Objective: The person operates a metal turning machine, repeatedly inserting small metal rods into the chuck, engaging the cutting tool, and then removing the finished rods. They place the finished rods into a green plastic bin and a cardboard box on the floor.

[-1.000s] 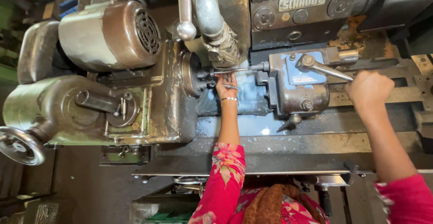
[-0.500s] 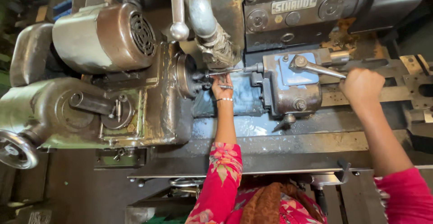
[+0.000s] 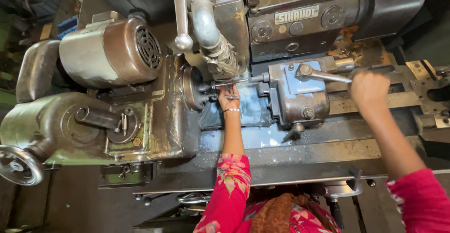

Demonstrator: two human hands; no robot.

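Note:
My left hand [image 3: 228, 99] reaches up to a thin metal rod [image 3: 230, 81] held between the headstock chuck [image 3: 193, 88] and the blue-grey tailstock [image 3: 298, 94]; its fingers close around a small metal piece at the rod. My right hand [image 3: 369, 89] is closed on the end of the tailstock's steel lever [image 3: 323, 75], which sticks out to the right. Both sleeves are pink with a floral print.
A brown motor [image 3: 112, 50] sits on the green headstock at left, with a handwheel [image 3: 18, 165] at the lower left. A ball-ended lever [image 3: 180, 15] and a coolant pipe [image 3: 206, 24] hang above the rod. The wet machine bed [image 3: 262, 141] runs below.
The view has shifted slightly. My right hand has stayed on the lever and my left hand stays at the rod; no clear movement of either.

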